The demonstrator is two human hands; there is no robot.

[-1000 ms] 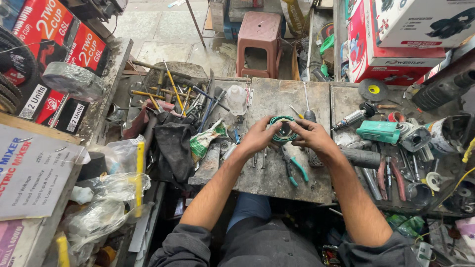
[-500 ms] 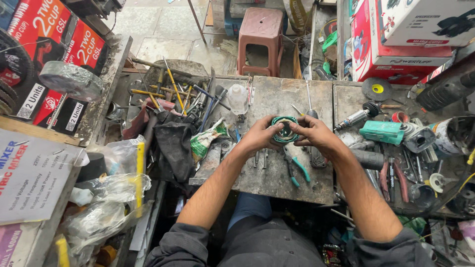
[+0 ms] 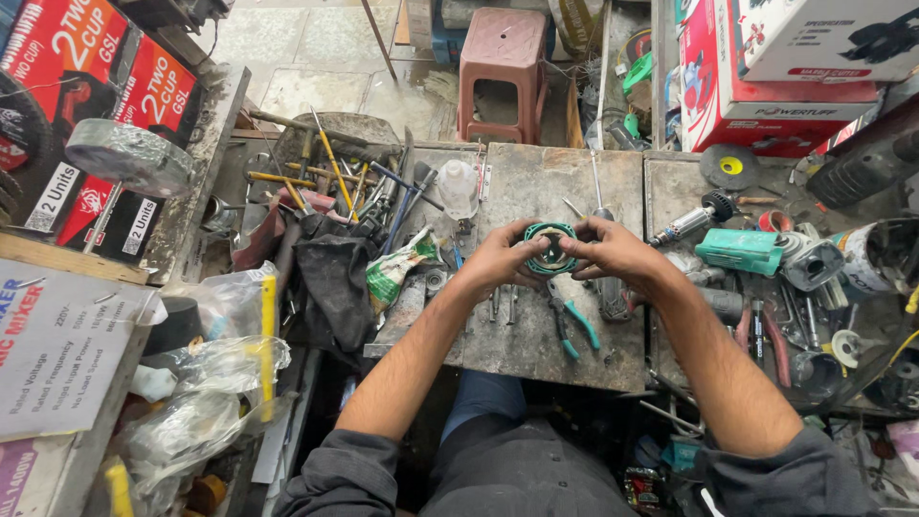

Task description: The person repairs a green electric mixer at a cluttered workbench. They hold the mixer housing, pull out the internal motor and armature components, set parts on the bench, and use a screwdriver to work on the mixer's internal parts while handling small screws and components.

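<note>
Scene: A person seated at a cluttered metal counter (image 3: pixel 536 191) works over a small motor part, seen from above.
Held part: A round teal-green wound ring (image 3: pixel 550 248), seemingly a motor stator, sits raised just above the middle of the counter, between both hands.
Left hand: The left hand (image 3: pixel 498 260) has its grip clenched on the ring's left rim, thumb toward the centre.
Right hand: The right hand (image 3: pixel 613 254) grasps the right rim in the same way, its fingertips pressing at the top edge.
Close by: Teal-handled pliers (image 3: pixel 574 325) lie on the counter just below the hands; a screwdriver (image 3: pixel 598 206) lies just beyond them.
To the right: A teal tool housing (image 3: pixel 739 251) and a motor armature (image 3: pixel 691 222) rest near the right forearm, among loose parts.
To the left: A dark rag (image 3: pixel 335 278) and a heap of hand tools (image 3: pixel 325 177) lie well apart from the work.
Beyond: A reddish plastic stool (image 3: pixel 505 57) stands on the floor past the counter's far edge.
Doing it well: By the look of it, even pressure from both sides matters most; thumbs should stay on the rim and off the fine windings, with the ring kept level over the counter so anything dropped stays findable.
</note>
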